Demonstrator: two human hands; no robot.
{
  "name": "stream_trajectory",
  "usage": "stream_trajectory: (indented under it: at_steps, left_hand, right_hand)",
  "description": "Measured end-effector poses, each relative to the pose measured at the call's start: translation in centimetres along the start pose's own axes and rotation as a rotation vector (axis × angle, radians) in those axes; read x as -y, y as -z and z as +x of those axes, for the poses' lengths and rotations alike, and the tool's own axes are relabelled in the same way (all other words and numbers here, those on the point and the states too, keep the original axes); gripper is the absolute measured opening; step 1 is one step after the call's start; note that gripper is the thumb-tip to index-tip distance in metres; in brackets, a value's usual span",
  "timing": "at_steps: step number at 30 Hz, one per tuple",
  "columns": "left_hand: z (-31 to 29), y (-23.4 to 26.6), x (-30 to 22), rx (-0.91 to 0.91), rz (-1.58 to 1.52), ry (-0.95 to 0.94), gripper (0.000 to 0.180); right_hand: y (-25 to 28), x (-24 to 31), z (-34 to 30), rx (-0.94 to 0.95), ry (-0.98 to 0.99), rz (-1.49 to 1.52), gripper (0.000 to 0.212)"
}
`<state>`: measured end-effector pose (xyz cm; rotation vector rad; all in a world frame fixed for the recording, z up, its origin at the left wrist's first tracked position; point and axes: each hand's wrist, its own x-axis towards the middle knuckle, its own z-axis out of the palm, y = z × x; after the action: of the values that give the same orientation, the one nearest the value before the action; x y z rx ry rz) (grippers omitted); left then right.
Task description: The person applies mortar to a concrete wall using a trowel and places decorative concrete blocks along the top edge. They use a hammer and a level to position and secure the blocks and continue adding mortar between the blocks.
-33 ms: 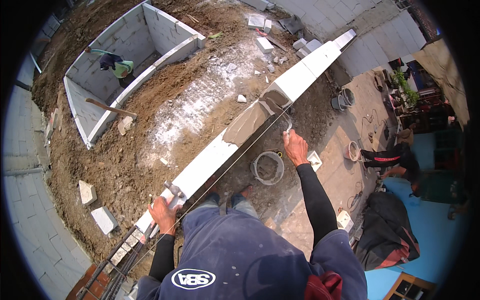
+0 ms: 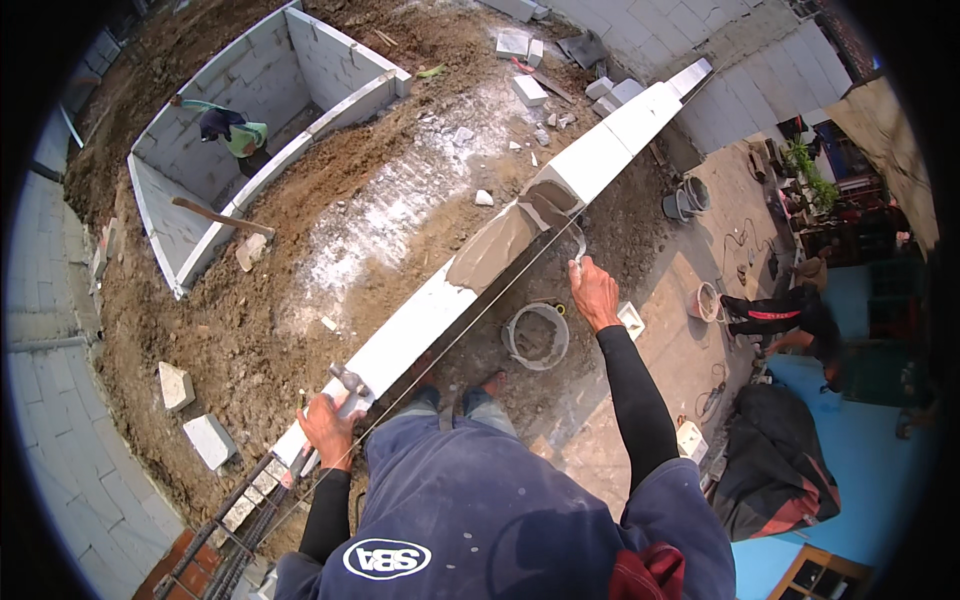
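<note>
White block wall ran diagonally beneath the person, grey mortar spread on its top; left hand closed around a hammer resting on the wall; bucket below on the ground; right hand gripped a trowel beside the mortar

1. I see the block wall running white, with a wet grey mortar patch spread on top.
2. My sleeves are black; my left hand rests by a grey hammer.
3. My right hand holds a silvery trowel.
4. My trousers are dark navy with a white oval patch.
5. The bucket below is grey.
6. The ground is brown, dusted white in places.
7. A person in the pit wears pale green.
</note>
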<state>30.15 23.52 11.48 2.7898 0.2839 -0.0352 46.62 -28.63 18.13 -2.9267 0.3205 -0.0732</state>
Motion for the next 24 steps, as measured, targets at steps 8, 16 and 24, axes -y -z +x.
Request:
stream_trajectory:
  at_steps: [8,16,24]
  left_hand:
    - [0.0,0.0,0.1,0.024,0.019,0.019,0.068]
    - [0.1,0.6,-0.5,0.034,0.029,0.041,0.066]
    - [0.5,-0.5,0.5,0.044,0.055,0.003,0.069]
  right_hand:
    - [1.4,0.4,-0.7,-0.087,-0.042,0.171,0.035]
    - [-4.1,-1.9,-7.0,-0.057,-0.119,0.333,0.035]
    - [-3.3,1.5,3.0,-0.225,0.070,0.382,0.036]
